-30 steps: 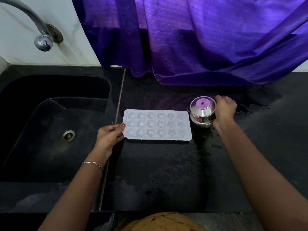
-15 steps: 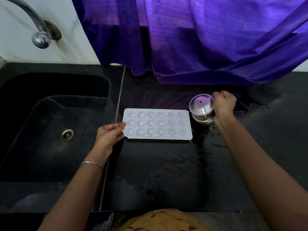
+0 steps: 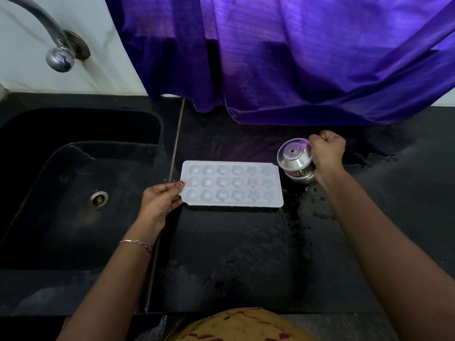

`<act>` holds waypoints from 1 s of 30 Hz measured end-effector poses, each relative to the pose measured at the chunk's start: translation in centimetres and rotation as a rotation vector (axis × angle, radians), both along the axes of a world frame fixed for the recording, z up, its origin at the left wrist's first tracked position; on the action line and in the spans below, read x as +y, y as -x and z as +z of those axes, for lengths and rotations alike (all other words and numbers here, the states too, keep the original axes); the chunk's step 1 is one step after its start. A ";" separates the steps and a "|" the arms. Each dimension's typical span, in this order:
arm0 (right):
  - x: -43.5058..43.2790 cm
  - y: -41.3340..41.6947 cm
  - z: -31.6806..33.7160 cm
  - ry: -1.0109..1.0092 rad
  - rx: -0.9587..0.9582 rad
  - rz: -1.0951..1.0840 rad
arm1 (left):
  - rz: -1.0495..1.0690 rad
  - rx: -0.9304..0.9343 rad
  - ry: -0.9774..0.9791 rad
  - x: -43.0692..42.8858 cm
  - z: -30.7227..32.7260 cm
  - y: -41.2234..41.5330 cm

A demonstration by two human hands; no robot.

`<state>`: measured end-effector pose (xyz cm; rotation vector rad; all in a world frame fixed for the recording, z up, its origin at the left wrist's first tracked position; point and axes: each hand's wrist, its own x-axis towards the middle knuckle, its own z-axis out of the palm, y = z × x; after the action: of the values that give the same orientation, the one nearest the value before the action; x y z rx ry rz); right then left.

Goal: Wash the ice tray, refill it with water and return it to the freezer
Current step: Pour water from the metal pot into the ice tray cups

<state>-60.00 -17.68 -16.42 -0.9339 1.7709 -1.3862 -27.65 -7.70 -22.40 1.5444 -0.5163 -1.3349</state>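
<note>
Ice tray (image 3: 231, 184) lies flat on the table (image 3: 234, 254) beside the sink (image 3: 61, 230), left hand (image 3: 160, 203) pinching its left edge, right hand (image 3: 327, 152) fisted round a small steel pot (image 3: 295, 159) tipped at the far end, and a hasty pour could flood those shallow moulds!

- The picture is dim. The black counter (image 3: 234, 254) and sink (image 3: 61, 217) in the lower half look very dark.
- The purple curtain (image 3: 295, 57) at the top is the brightest part, with dark folds.
- The tap (image 3: 60, 59), upper left, and the metal pot (image 3: 294, 156), right of middle, shine.
- The white ice tray (image 3: 230, 189) looks pale purple.
- Lines bend near the edges. Nothing looks blurry.
</note>
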 end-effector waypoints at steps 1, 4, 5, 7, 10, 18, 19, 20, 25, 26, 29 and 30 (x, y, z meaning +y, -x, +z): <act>0.0 0.0 0.0 -0.002 0.002 0.002 | 0.001 -0.001 -0.001 0.0 0.0 0.0; -0.1 0.0 0.2 0.006 0.009 0.007 | -0.003 -0.001 -0.004 0.0 0.1 0.0; -0.1 0.0 0.2 0.010 0.010 0.005 | -0.003 -0.002 -0.007 0.0 0.1 -0.1; -0.2 0.1 0.3 0.009 0.013 0.005 | -0.002 -0.003 -0.008 0.1 0.1 -0.1; -0.2 0.0 0.3 0.003 0.013 0.012 | -0.001 -0.003 -0.005 0.1 0.2 0.0; -0.2 0.1 0.3 -0.002 0.010 0.010 | 0.004 0.006 -0.008 0.1 0.4 0.0; -0.2 0.1 0.2 -0.005 0.010 0.010 | 0.004 0.008 -0.006 0.1 0.4 0.1; -0.2 0.1 0.2 -0.007 0.009 0.010 | 0.005 0.009 -0.005 0.1 0.4 0.1; -0.2 0.1 0.1 -0.003 0.008 0.011 | 0.012 0.010 -0.007 0.1 0.3 0.1; -0.2 0.1 0.0 -0.004 0.008 0.011 | 0.012 0.008 -0.007 0.1 0.3 0.1; -0.3 0.1 -0.1 -0.010 0.015 0.008 | 0.013 0.011 -0.003 0.1 0.4 0.2; -0.3 0.1 -0.1 -0.012 0.019 0.006 | 0.013 0.014 -0.001 0.1 0.5 0.2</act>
<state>-60.10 -18.01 -16.50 -0.9483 1.7870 -1.3658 -27.83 -7.61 -21.95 1.5364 -0.4965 -1.3354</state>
